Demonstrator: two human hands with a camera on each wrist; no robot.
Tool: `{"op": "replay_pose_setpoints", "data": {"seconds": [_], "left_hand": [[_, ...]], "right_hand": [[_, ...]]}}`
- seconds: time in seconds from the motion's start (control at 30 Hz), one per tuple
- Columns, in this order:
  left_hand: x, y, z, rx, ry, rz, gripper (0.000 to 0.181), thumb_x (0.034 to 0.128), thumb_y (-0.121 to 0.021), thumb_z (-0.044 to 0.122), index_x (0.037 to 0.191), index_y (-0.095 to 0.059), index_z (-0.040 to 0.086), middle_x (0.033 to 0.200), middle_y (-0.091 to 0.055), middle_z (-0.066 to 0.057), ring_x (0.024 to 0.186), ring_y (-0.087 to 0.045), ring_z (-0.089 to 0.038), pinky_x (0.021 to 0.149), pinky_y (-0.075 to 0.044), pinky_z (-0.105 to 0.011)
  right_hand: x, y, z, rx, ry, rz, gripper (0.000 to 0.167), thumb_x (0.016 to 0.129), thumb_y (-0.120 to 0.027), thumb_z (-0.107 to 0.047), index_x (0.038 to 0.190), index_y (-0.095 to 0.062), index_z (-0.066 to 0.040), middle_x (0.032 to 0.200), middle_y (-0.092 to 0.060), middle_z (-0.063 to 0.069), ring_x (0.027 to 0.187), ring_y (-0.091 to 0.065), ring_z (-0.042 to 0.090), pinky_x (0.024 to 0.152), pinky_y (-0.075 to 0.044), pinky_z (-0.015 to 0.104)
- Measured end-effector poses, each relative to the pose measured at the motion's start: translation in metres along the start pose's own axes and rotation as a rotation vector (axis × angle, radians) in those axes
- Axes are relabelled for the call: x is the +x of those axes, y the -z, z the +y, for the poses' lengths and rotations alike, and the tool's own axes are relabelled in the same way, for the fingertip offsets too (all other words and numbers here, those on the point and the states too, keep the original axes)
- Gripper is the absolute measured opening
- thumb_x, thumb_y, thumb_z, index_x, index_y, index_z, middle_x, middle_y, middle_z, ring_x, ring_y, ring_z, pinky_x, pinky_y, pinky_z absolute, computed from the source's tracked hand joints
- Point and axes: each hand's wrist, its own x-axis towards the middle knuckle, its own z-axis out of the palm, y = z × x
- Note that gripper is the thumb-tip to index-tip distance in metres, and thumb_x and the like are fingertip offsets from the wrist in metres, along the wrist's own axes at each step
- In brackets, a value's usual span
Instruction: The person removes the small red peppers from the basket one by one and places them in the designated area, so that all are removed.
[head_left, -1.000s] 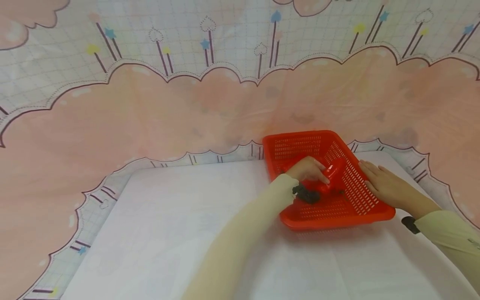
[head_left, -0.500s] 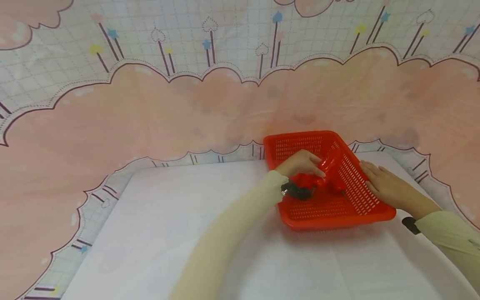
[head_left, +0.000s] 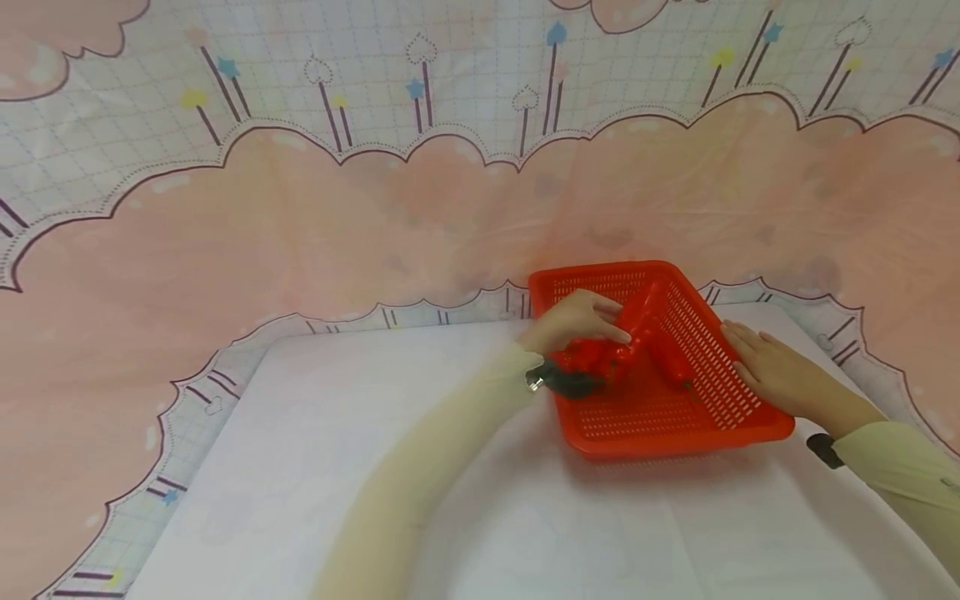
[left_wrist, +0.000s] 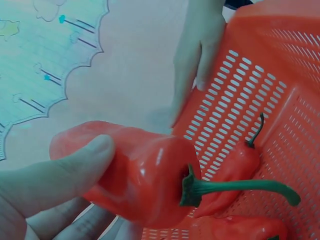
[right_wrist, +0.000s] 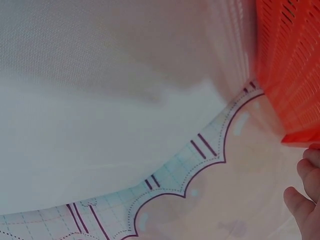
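My left hand (head_left: 573, 321) is over the red basket (head_left: 675, 442), holding a red pepper (left_wrist: 145, 175) between thumb and fingers. The left wrist view shows its green stem pointing right. Below it in the basket lie other red peppers: one (head_left: 673, 360) leans near the right wall, and several more (head_left: 588, 354) are by the left side, partly hidden by my hand and wrist device. My right hand (head_left: 772, 371) lies with straight fingers along the basket's right side. Only its fingertips (right_wrist: 302, 200) show in the right wrist view, beside the basket's rim.
A white table (head_left: 360, 400) bears the basket at its back right. A patterned pink-and-white cloth (head_left: 420, 225) stands behind and around it. A dark wrist device (head_left: 570, 382) sits under my left wrist, over the basket's left edge.
My left hand has moved left and slightly back with the pepper, which now sits further back and left. The peppers under it show more. My right hand and the basket stay put.
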Motion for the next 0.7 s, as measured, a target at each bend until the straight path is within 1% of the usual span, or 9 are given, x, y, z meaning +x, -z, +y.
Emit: {"op": "replay_pose_setpoints", "data": {"seconds": [0.17, 0.33, 0.4, 0.47, 0.57, 0.7], "left_hand": [[-0.012, 0.011, -0.002, -0.035, -0.002, 0.008, 0.054, 0.0777, -0.077, 0.021, 0.128, -0.059, 0.011, 0.130, -0.061, -0.002, 0.117, -0.058, -0.018, 0.090, -0.052, -0.028], [-0.026, 0.022, -0.005, -0.088, -0.014, 0.028, 0.054, 0.0786, -0.076, 0.019, 0.129, -0.058, 0.009, 0.131, -0.060, -0.005, 0.120, -0.057, -0.020, 0.094, -0.051, -0.032], [-0.031, 0.026, -0.006, -0.097, -0.015, 0.041, 0.056, 0.0790, -0.075, 0.018, 0.130, -0.056, 0.008, 0.132, -0.058, -0.006, 0.122, -0.056, -0.021, 0.096, -0.050, -0.035], [-0.036, 0.031, -0.007, -0.084, -0.010, 0.053, 0.058, 0.0794, -0.075, 0.019, 0.132, -0.054, 0.008, 0.135, -0.056, -0.006, 0.123, -0.055, -0.022, 0.099, -0.048, -0.037], [-0.043, 0.037, -0.010, -0.059, 0.013, 0.061, 0.060, 0.0800, -0.074, 0.021, 0.134, -0.051, 0.011, 0.137, -0.054, -0.005, 0.125, -0.053, -0.023, 0.101, -0.046, -0.041], [-0.051, 0.046, -0.016, -0.051, 0.018, 0.066, 0.061, 0.0803, -0.074, 0.022, 0.136, -0.049, 0.012, 0.138, -0.053, -0.005, 0.127, -0.051, -0.023, 0.104, -0.043, -0.044]], "right_hand": [[0.000, 0.000, 0.000, 0.010, -0.009, -0.011, 0.060, 0.096, -0.044, -0.016, 0.144, -0.018, 0.010, 0.148, -0.025, 0.032, 0.136, -0.023, 0.046, 0.120, 0.000, 0.045], [0.000, 0.001, -0.001, 0.013, -0.019, -0.021, 0.061, 0.096, -0.044, -0.016, 0.145, -0.018, 0.010, 0.148, -0.024, 0.032, 0.136, -0.023, 0.047, 0.119, -0.003, 0.050], [0.000, 0.002, -0.001, 0.012, -0.018, -0.020, 0.061, 0.096, -0.044, -0.016, 0.145, -0.018, 0.010, 0.148, -0.024, 0.032, 0.136, -0.024, 0.047, 0.119, -0.003, 0.050], [0.000, 0.001, -0.002, 0.015, -0.015, -0.016, 0.061, 0.096, -0.044, -0.016, 0.144, -0.018, 0.010, 0.147, -0.025, 0.032, 0.135, -0.024, 0.047, 0.119, -0.002, 0.048], [0.000, 0.001, -0.001, 0.013, -0.009, -0.012, 0.061, 0.096, -0.044, -0.016, 0.145, -0.018, 0.010, 0.147, -0.025, 0.032, 0.136, -0.024, 0.047, 0.119, -0.001, 0.047], [0.000, 0.000, 0.000, 0.005, -0.006, -0.007, 0.060, 0.096, -0.044, -0.016, 0.145, -0.018, 0.010, 0.147, -0.026, 0.032, 0.136, -0.024, 0.046, 0.118, -0.006, 0.052]]}}
